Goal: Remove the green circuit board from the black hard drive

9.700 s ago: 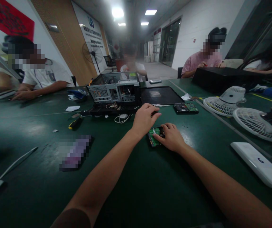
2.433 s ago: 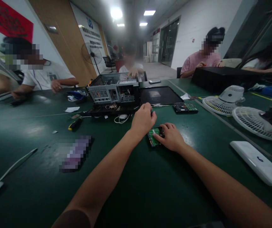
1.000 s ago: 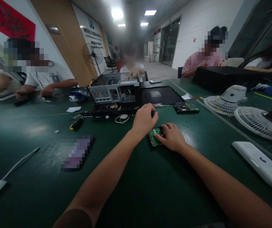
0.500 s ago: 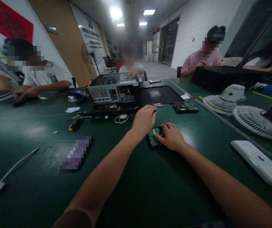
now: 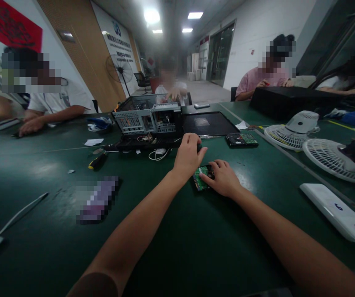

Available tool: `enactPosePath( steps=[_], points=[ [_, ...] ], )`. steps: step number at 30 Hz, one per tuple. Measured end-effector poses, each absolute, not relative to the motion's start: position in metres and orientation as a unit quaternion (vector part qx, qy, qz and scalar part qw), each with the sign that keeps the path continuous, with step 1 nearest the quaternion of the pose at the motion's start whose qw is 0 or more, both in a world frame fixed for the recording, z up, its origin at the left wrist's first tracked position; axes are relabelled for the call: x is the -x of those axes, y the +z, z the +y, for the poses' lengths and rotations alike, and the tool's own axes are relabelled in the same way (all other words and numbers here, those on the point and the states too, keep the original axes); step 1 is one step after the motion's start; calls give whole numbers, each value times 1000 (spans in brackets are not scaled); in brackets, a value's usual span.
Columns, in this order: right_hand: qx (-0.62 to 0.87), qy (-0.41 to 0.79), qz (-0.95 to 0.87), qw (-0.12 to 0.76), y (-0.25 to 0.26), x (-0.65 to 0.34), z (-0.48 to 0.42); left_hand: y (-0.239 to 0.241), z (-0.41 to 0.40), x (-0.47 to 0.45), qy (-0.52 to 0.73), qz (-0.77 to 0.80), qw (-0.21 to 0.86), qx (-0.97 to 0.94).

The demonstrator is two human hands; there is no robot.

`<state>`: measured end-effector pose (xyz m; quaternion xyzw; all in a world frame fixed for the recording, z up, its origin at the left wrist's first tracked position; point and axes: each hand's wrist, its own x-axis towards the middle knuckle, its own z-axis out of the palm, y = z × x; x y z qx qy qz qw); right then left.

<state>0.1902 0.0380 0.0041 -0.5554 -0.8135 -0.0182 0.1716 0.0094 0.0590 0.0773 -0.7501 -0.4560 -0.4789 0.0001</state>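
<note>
A hard drive (image 5: 200, 178) lies on the green table with its green circuit board facing up. My right hand (image 5: 223, 177) is on it, thumb across the board and fingers over the far edge, gripping it against the table. Just above its far left side, my left hand (image 5: 190, 154) is closed around a dark handle (image 5: 199, 147), by its look a screwdriver's. The shaft and tip are hidden behind the hand, so whether it touches the drive cannot be seen.
An open computer case (image 5: 148, 119) stands beyond my hands, beside a black panel (image 5: 208, 123). A second hard drive (image 5: 242, 140) lies right of them. A yellow-black screwdriver (image 5: 97, 161), a blurred phone-like object (image 5: 99, 200), white fan parts (image 5: 289, 132) and a white device (image 5: 335, 210) surround the area. Co-workers sit around.
My left hand has turned at the wrist, its thumb now swung outward to the right and more of the dark handle showing. My right hand and the hard drive stay in place.
</note>
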Motion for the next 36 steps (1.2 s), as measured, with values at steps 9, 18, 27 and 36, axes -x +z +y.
enactPosePath(
  steps=[9,18,27,36],
  points=[
    [562,-17,-810,169,5,-189,36,80,54,-9,-453,-459,25,764],
    [559,-16,-812,165,6,-189,36,82,54,-10,-414,-456,41,787],
    [560,-19,-812,166,6,-190,37,77,53,-11,-389,-492,87,774],
    [559,-19,-812,165,4,-190,37,81,53,-9,-386,-479,67,786]
  ],
)
